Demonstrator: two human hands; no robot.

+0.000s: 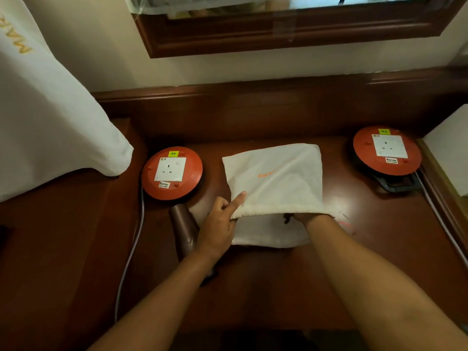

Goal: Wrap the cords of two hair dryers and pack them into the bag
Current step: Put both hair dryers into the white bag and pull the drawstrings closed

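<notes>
Right hand (pixel 307 217) was hidden past wrist inside white bag (pixel 274 173); its fingers and grip could not be told. Small dark piece showed at bag mouth beside that wrist, too little to identify. Brown hair dryer (pixel 183 225) lay partly covered under left hand (pixel 219 228) and forearm. Orange print on bag was too blurred to read.

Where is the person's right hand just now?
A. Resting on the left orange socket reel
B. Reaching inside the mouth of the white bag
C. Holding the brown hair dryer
B: the right hand disappears into the white bag, whose rim the left hand pinches open.
</notes>
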